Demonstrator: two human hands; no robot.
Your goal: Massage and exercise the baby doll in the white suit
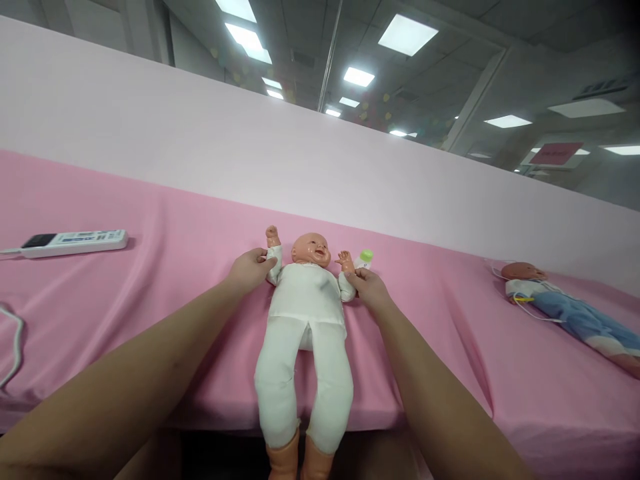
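A baby doll (306, 293) with a white cloth body lies on its back on the pink sheet (190, 230), head toward the wall. Its plastic feet reach past the front edge. Between thumb and fingers, my left hand (251, 270) grips one of the doll's arms, which points upward at the left. My right hand (371, 285) pinches the doll's other arm near the wrist, and that arm is raised too. Just beyond my right hand lies a small white bottle with a green cap (367, 255), partly hidden by the hand.
A white power strip (75, 243) with a cord rests at the left; a pale cable (17, 340) hangs near the front edge. Another doll in blue and white clothes (575, 310), with thin tubing, lies at the right. Behind the sheet rises a white partition (280, 160) topped with glass.
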